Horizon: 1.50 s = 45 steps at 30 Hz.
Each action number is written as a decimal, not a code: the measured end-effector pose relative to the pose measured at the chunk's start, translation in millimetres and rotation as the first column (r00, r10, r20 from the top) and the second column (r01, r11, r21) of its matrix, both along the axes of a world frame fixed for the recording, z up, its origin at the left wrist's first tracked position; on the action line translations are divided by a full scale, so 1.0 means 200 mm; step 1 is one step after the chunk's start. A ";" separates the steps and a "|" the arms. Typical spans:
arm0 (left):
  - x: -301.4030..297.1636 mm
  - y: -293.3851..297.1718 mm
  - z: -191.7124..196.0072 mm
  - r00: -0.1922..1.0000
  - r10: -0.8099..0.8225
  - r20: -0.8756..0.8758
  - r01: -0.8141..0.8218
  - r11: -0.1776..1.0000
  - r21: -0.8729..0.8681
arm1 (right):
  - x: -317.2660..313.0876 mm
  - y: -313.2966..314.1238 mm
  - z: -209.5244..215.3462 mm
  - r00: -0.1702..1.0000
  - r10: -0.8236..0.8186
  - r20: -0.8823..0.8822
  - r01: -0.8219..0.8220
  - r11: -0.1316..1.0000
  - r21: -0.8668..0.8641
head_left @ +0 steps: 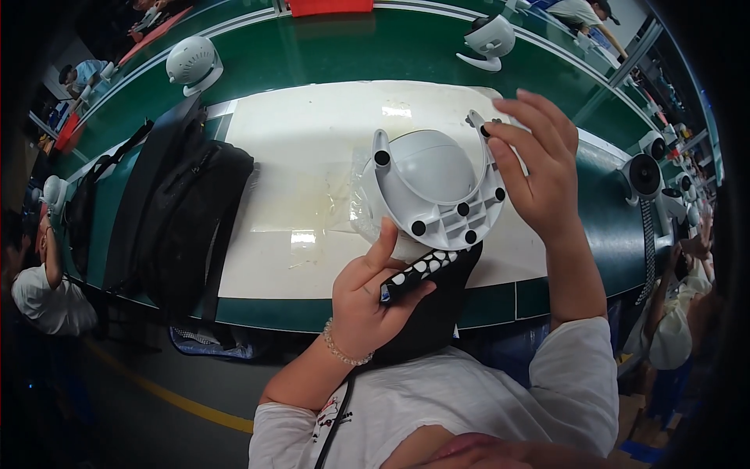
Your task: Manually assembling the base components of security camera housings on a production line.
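A white fan-like device with a rounded body (432, 160) lies on the table with the underside of its curved stand (406, 211) turned up. Round black pads (419, 228) sit on several spots of the stand. My left hand (367, 293) is closed around a folded black pad sheet (426, 267) with white round gaps, just below the stand. At the stand's upper right arm is my right hand (539, 160); its thumb and index fingertips close on a round black pad (484, 130) there. The other fingers of that hand are raised.
Under the device lies a white board (273, 211) with clear tape and plastic. A black bag (195, 227) stands at the left. Similar white devices (194, 62) stand on the green conveyor (336, 51) beyond and at the right (644, 176). Other people work on both sides.
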<state>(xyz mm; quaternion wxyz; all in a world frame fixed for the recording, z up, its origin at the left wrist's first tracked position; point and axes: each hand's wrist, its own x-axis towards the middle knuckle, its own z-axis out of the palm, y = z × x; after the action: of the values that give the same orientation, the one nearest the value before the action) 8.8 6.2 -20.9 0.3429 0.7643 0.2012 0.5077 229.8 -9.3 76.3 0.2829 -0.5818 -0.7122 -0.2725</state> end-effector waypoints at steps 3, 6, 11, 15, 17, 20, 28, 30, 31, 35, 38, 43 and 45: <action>0.00 -0.01 0.01 1.000 0.010 0.001 -0.010 1.000 -0.001 | 0.04 -0.01 0.03 0.999 0.034 0.029 -0.034 0.999 -0.018; 0.00 -0.01 0.01 1.000 -0.002 0.003 0.002 1.000 -0.012 | 0.06 0.03 0.02 0.776 0.064 -0.627 -0.178 0.977 -0.121; -0.01 -0.01 -0.01 0.999 -0.033 0.038 0.034 0.999 -0.021 | 0.07 0.15 0.08 0.158 -0.217 -0.963 -0.713 0.650 -0.263; -0.04 0.00 0.01 0.995 -0.101 -0.011 0.101 0.993 0.058 | 0.22 0.31 0.07 0.053 -0.087 -0.995 -0.695 0.712 -0.100; -0.04 -0.01 0.02 0.994 -0.106 -0.025 0.108 0.992 0.063 | 0.29 0.43 0.04 -0.025 -0.090 -0.996 -0.518 0.853 -0.064; -0.04 0.00 0.03 0.990 -0.136 -0.049 0.139 0.988 0.068 | 0.35 0.67 -0.13 0.329 0.313 -0.891 -0.398 0.901 0.170; -0.06 0.01 0.06 0.973 -0.201 -0.110 0.203 0.979 0.010 | 0.68 1.00 -0.50 0.992 0.012 0.127 -0.011 1.000 -0.011; -0.06 0.02 0.06 0.972 -0.207 -0.114 0.210 0.978 0.016 | 0.72 0.98 -0.48 0.985 -0.144 0.099 0.169 0.923 -0.345; -0.07 0.02 0.06 0.970 -0.207 -0.131 0.211 0.977 0.017 | 0.73 0.99 -0.49 0.985 -0.143 0.094 0.167 0.923 -0.348; -0.08 0.05 0.04 0.941 -0.279 -0.190 0.285 0.958 0.007 | 0.89 0.98 -0.46 0.949 -0.195 -0.248 0.060 0.884 -0.464; -0.08 0.07 0.03 0.920 -0.338 -0.198 0.355 0.933 0.059 | 1.14 0.94 -0.50 0.901 -0.371 -0.224 0.290 0.900 -0.324; -0.07 0.09 0.05 0.906 -0.353 -0.231 0.367 0.930 0.016 | 1.37 0.89 -0.58 0.652 -0.755 -0.064 0.648 0.599 -0.470; -0.07 0.07 0.07 0.917 -0.320 -0.240 0.334 0.942 0.023 | 1.40 0.87 -0.62 0.673 -0.739 -0.033 0.703 0.652 -0.283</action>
<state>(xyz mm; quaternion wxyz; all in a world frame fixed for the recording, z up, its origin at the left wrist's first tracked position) -5.9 20.7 -7.5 0.3725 0.8519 0.0932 0.3562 510.2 165.6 -48.1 0.1275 -0.8655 -0.4270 -0.2286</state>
